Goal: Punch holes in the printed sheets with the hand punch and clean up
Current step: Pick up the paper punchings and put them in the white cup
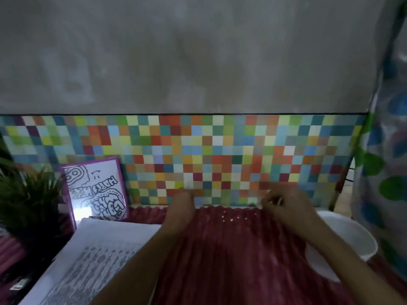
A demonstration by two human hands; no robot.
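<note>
A stack of printed sheets lies at the lower left on the dark red pleated table cover. Several small white paper dots lie on the cover near its far edge. My left hand rests at that far edge with its fingers pointing toward the wall. My right hand hovers to the right of the dots with fingers curled as if pinching something tiny; blur hides what. No hand punch shows.
A multicoloured checkered backsplash runs behind the table. A purple-framed drawing leans against it at the left, beside a green plant. A white bin stands at the right, next to a patterned curtain.
</note>
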